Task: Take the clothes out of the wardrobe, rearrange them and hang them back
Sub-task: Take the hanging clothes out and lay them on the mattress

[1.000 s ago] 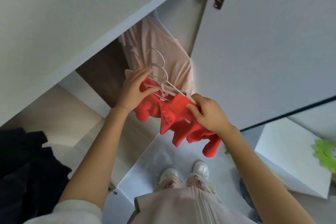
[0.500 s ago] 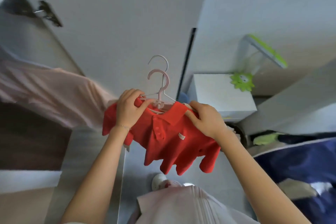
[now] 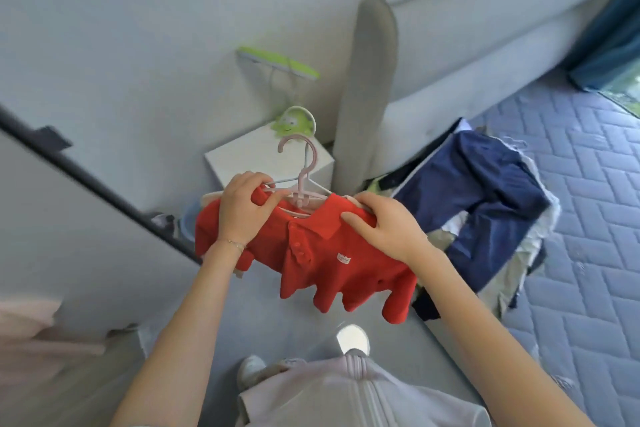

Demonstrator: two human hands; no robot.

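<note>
Both hands (left hand, right hand) grip the red shirt's shoulders.

Pale pink pleated top, thin bracelet on L wrist, white shoes

Illumination: soft, diffuse daylight, level moderate to bright; source appears to be the window at the right edge (its pane reads slightly overexposed); shadows weak, no hard edges. Wide-angle distortion curves the headboard and the dark door edge; motion blur smears the left margin, notably the pink garment; the red shirt at centre is reasonably sharp.
</note>
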